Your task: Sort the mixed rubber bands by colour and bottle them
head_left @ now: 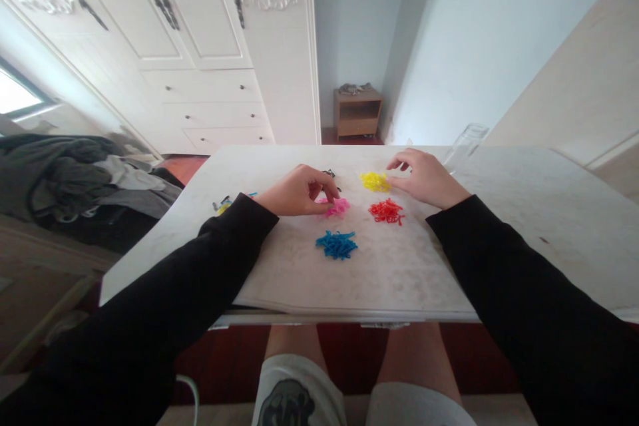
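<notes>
Head, left hand (304,191) at pink pile (341,207)

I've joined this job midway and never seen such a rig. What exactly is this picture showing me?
No machine here: you see a person's bare left hand and right hand. The one view comes from a head-worn camera looking forward and down.

On the table lie a blue pile, red pile, yellow pile, pink pile, partly hidden dark pile and mixed pile.

The left hand is at the pink; any held piece is too small to tell. The right hand is open beside the yellow.
</notes>
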